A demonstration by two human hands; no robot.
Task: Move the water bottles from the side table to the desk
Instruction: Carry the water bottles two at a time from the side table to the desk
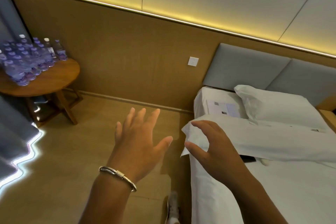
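Far left: water bottles (27, 60), clear with purple labels and mostly purple caps, a few white, standing upright in a tight cluster across the back and left part of the round wooden side table (54, 78), its front right edge bare. Lower centre: left hand (140, 143) raised over the floor, palm down, fingers straight and spread, holding nothing, a silver bangle (118, 176) round the wrist. Just right of it: right hand (212, 149), apart from the left, fingers loosely curved, thumb and forefinger parted, empty, hovering over the near corner of the white bed (272, 187)
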